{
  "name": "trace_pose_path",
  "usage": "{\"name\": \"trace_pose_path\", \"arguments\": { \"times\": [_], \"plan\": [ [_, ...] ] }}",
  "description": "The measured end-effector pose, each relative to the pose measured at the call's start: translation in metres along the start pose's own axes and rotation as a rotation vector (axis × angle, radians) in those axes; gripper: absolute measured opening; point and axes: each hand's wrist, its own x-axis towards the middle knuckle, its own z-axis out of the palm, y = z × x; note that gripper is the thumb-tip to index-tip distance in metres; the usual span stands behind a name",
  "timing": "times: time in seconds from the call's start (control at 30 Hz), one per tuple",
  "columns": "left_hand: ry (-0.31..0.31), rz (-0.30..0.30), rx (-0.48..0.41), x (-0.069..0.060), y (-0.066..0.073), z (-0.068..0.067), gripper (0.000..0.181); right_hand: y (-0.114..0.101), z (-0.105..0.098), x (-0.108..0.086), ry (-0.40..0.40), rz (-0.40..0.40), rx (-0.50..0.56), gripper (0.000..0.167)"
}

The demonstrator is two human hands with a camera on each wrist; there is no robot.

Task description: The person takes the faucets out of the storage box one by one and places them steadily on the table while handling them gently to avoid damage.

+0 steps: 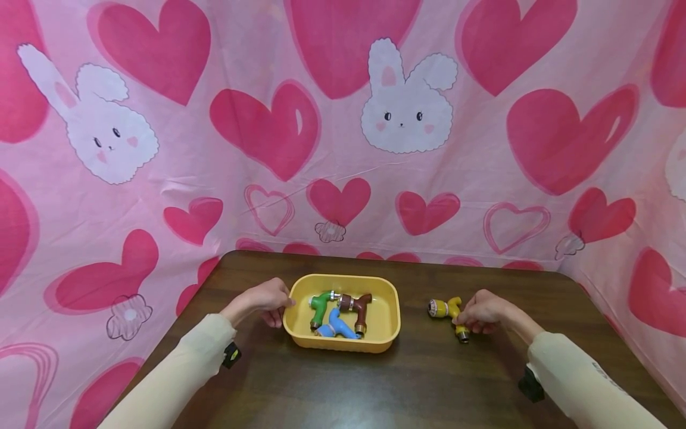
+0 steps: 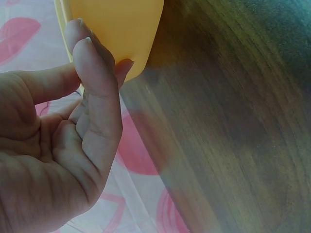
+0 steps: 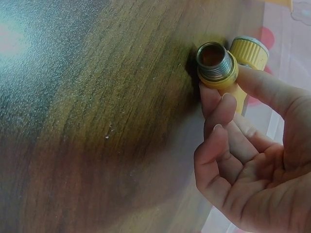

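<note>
At the left end of a yellow plastic basin (image 1: 343, 344), my left hand (image 1: 270, 300) pinches the rim between thumb and fingers. The left wrist view shows the fingertips against the basin wall (image 2: 126, 29). Inside the basin lie a green tap (image 1: 320, 307), a brown tap (image 1: 363, 307) and a blue tap (image 1: 339, 325). To the right of the basin, my right hand (image 1: 485, 311) holds a yellow tap (image 1: 454, 307) by its body, thumb on one side and fingers on the other. Its threaded metal end (image 3: 214, 63) faces the right wrist camera, with the ribbed yellow knob (image 3: 249, 52) behind.
Everything stands on a dark brown wooden table (image 1: 343, 387). A pink cloth (image 1: 343, 149) with hearts and rabbits hangs behind the table and along both sides. Dark wrist cameras sit at both cuffs.
</note>
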Motion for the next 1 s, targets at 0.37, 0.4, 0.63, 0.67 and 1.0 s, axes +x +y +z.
{"name": "trace_pose_path", "arguments": {
  "times": [0.37, 0.4, 0.63, 0.67, 1.0],
  "plan": [
    [-0.007, 0.001, -0.004, 0.0001, -0.0005, -0.0012, 0.02, -0.0003, -0.0007, -0.0008, -0.016, 0.009, 0.025, 0.024],
    [-0.009, 0.002, -0.007, 0.0002, -0.0007, -0.0013, 0.02, -0.0001, -0.0006, -0.0007, -0.016, 0.009, 0.026, 0.024],
    [-0.044, 0.026, -0.027, 0.0015, -0.0044, -0.0026, 0.023, 0.0017, 0.0006, -0.0005, -0.01, 0.03, 0.058, 0.026],
    [-0.046, 0.028, -0.028, 0.0014, -0.0046, -0.0028, 0.023, 0.0017, 0.0007, -0.0007, -0.008, 0.032, 0.058, 0.027],
    [-0.079, 0.051, -0.07, 0.0016, -0.0086, -0.0043, 0.025, 0.0015, 0.0015, -0.0037, -0.022, 0.027, 0.053, 0.026]
  ]
}}
